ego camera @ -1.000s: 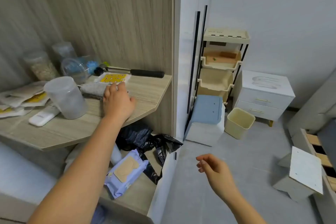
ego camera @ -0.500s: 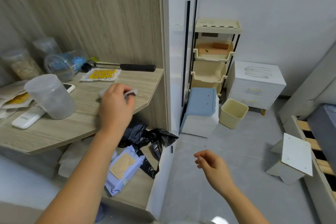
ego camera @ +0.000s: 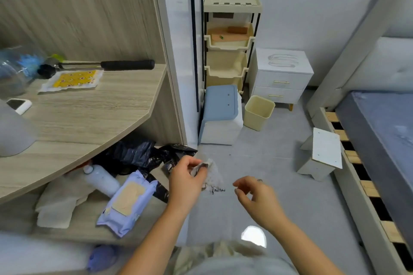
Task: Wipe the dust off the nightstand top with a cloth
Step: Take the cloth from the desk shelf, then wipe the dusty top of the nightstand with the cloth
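Observation:
My left hand (ego camera: 186, 179) pinches a small grey-white cloth (ego camera: 212, 177) that hangs from its fingers over the grey floor, in front of my body. Just right of the cloth, my right hand (ego camera: 254, 196) hovers with its fingers curled and apart, holding nothing. The white two-drawer nightstand (ego camera: 282, 67) stands far off against the back wall, beside the bed. Curved streaks show in the dust on its top.
A wooden shelf (ego camera: 89, 114) at left carries a hammer (ego camera: 107, 65), a yellow packet and a phone. Below lie black bags, a wipes pack (ego camera: 127, 201) and a bottle. A tiered rack (ego camera: 230, 42), blue-lidded bin (ego camera: 220, 114), cream bin (ego camera: 258, 112), small stool (ego camera: 321, 156) and bed (ego camera: 380, 136) surround the floor.
My left hand lifted the cloth off the wooden shelf and brought it down in front of my body. My right hand rose toward it. My view swung right and down.

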